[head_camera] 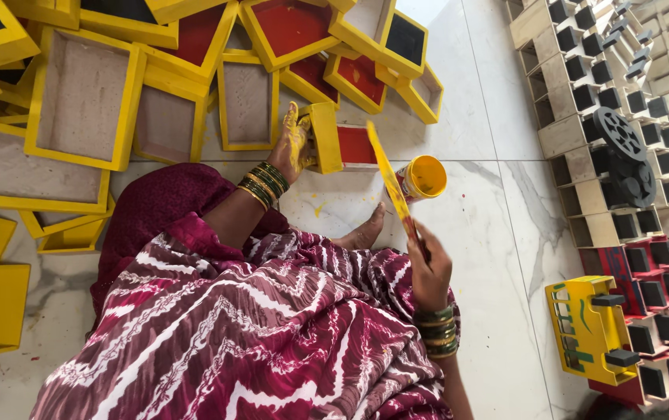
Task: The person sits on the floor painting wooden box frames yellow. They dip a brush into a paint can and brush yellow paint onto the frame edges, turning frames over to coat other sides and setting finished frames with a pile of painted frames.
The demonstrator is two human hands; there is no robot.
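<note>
The left hand (297, 144), smeared with yellow paint, grips the yellow edge of a small red-and-yellow wooden tray (342, 145); its fingers are partly hidden behind the frame. The right hand (428, 272) is closed around a yellow-coated brush (393, 187), whose tip overlaps the open paint jar (421, 178) just beyond it.

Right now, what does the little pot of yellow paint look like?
The paint pot is a small round container lying tilted on the pale marble floor, its open mouth facing the camera. Yellow paint coats its inside and rim. A long flat yellow-covered stick, held in the right hand, crosses just beside it.
</note>
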